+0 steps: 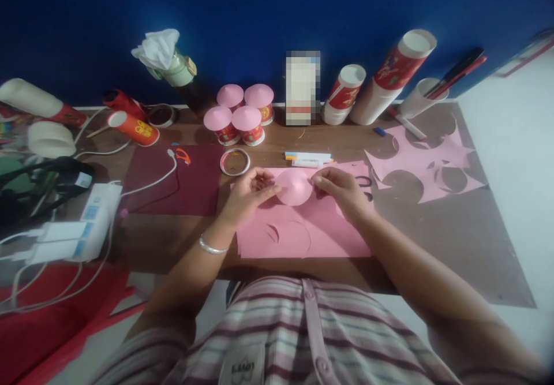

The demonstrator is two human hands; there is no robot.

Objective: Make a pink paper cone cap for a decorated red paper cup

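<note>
A shallow pink paper cone [295,187] is held up over the pink paper sheets [277,240], its tip toward me. My left hand [253,193] pinches its left edge between thumb and fingers. On the opposite edge, the fingertips of my right hand [341,190] are closed on the paper. Curved cuts and a round outline show on the top sheet. Dark scissor handles [366,187] stick out beside my right hand, their blades hidden. Just behind the cone lie several pens [308,159] and a roll of tape [235,161].
Several red paper cups topped with pink cones [246,118] stand at the back, near stacked cups [383,85] and a pen cup [422,99]. Pink offcuts with round holes [419,163] lie right. A maroon sheet [173,186], power strip [97,220] and cables occupy the left.
</note>
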